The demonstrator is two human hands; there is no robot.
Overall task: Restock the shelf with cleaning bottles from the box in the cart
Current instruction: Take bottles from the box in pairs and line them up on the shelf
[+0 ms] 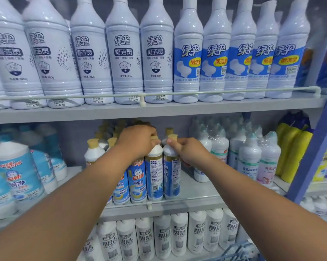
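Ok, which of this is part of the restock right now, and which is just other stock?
In the job:
- left hand on a tan-capped bottle
- right hand on the neighbouring tan-capped bottle
- middle shelf they stand on

Just other stock:
- tall white bottles above
- yellow bottles far right
- white bottles below

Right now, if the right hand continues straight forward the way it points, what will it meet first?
Probably the gold-capped bottle that the right hand already pinches at the neck; pushing on would press it against the neighbouring bottle under the left hand. Depth behind is unclear.
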